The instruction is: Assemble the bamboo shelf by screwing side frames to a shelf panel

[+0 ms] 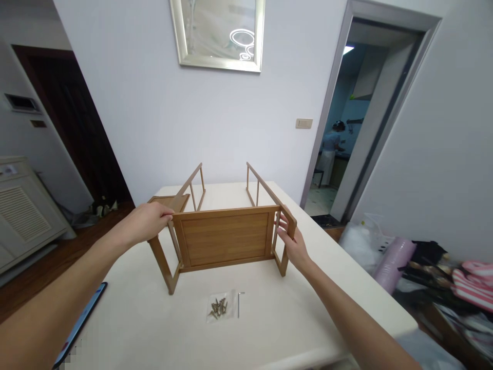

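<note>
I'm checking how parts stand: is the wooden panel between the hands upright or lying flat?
Upright. The wooden panel shows its broad face, one long edge above the other, between the left frame and right frame.

Room between side frames (265, 184), behind panel (225, 237)

Soft, even light; stretched edges, lower right seemingly blurred

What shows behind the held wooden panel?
Two frames reaching back, tabletop, wall and, at left, another board. The panel hides its back face and the tabletop directly behind.
</note>
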The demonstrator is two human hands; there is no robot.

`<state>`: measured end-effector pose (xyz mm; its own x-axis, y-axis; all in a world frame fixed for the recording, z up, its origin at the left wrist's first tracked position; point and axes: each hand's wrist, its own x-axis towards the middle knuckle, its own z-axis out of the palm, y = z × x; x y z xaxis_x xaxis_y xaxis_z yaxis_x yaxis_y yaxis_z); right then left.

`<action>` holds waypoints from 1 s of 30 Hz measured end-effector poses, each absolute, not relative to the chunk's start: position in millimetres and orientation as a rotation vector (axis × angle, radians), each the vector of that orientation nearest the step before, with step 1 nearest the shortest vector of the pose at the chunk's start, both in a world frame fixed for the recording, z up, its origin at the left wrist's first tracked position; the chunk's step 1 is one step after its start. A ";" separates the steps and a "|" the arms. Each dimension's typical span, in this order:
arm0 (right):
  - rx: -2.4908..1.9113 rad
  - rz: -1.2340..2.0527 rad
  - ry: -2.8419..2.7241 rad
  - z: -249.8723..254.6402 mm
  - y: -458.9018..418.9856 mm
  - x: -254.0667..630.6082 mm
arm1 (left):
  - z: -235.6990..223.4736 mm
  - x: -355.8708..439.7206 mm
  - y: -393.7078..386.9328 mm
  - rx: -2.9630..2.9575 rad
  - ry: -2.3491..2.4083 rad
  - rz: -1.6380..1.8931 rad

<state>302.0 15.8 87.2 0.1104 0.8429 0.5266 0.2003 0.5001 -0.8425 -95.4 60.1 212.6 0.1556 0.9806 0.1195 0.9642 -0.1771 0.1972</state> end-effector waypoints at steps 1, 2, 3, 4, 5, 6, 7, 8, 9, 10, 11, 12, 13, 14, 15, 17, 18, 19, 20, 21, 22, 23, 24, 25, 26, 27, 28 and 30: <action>-0.985 0.609 -1.417 86.1 14.5 302.2 | 212.5 -94.3 58.2 2.346 1.964 0.312; -0.991 0.611 -1.421 85.0 13.1 302.6 | 212.6 -93.4 56.5 2.360 1.968 0.291; -0.997 0.611 -1.424 84.0 11.7 303.1 | 212.8 -92.5 55.0 2.368 1.979 0.278; -1.002 0.610 -1.426 83.3 10.3 303.8 | 213.1 -91.9 53.8 2.367 1.996 0.277; -1.007 0.606 -1.427 82.8 8.8 304.6 | 213.4 -91.4 52.9 2.365 2.008 0.279; -1.014 0.601 -1.426 82.5 7.4 305.5 | 213.8 -91.1 52.2 2.365 2.013 0.279; -1.023 0.593 -1.422 82.2 6.0 306.2 | 214.1 -90.8 51.8 2.365 2.012 0.274; -1.033 0.584 -1.416 81.9 4.9 306.8 | 214.3 -90.6 51.6 2.365 2.008 0.266; -1.041 0.577 -1.407 81.4 4.0 307.1 | 214.6 -90.3 51.4 2.364 2.004 0.258; -1.046 0.573 -1.399 80.6 3.5 307.1 | 214.8 -90.1 51.2 2.363 2.000 0.249; -1.046 0.571 -1.391 79.5 3.4 306.7 | 215.0 -89.8 51.1 2.362 1.996 0.242; -1.042 0.573 -1.380 78.0 3.9 306.0 | 215.1 -89.4 50.9 2.361 1.995 0.240; -1.034 0.575 -1.368 76.4 5.0 305.1 | 215.1 -89.1 50.8 2.363 1.997 0.246; -1.025 0.577 -1.352 74.7 6.5 303.9 | 214.9 -88.8 50.7 2.366 1.998 0.255; -1.016 0.579 -1.336 73.2 8.3 302.8 | 214.6 -88.6 50.7 2.368 1.998 0.263; -1.004 0.588 -1.301 71.2 11.8 300.8 | 213.7 -88.7 51.1 2.354 2.010 0.271; -1.002 0.597 -1.287 70.9 13.1 300.1 | 213.1 -89.0 51.6 2.345 2.015 0.270; -1.003 0.607 -1.276 70.9 13.8 299.5 | 212.4 -89.4 52.2 2.337 2.020 0.267; -1.006 0.616 -1.270 71.1 13.8 299.0 | 211.6 -89.9 52.9 2.329 2.024 0.264; -1.009 0.624 -1.268 71.5 13.0 298.6 | 210.9 -90.4 53.5 2.319 2.028 0.262; -1.010 0.632 -1.272 71.7 11.5 298.0 | 210.1 -90.7 54.0 2.305 2.035 0.264; -1.010 0.639 -1.281 71.6 9.3 297.4 | 209.5 -90.7 54.2 2.284 2.043 0.271; -1.011 0.647 -1.291 71.0 6.8 296.6 | 209.1 -90.5 54.1 2.257 2.055 0.284; -1.013 0.656 -1.302 70.0 4.1 295.8 | 208.9 -89.9 53.6 2.234 2.062 0.302; -1.019 0.667 -1.307 68.4 1.5 295.2 | 209.1 -89.1 52.7 2.219 2.064 0.324; -1.030 0.681 -1.310 66.2 -0.6 294.6 | 209.5 -88.0 51.6 2.212 2.061 0.346; -1.040 0.687 -1.310 63.7 -2.1 294.4 | 210.3 -86.7 50.4 2.208 2.052 0.361; -1.047 0.699 -1.304 58.1 -2.9 294.7 | 212.6 -84.5 48.0 2.184 2.038 0.379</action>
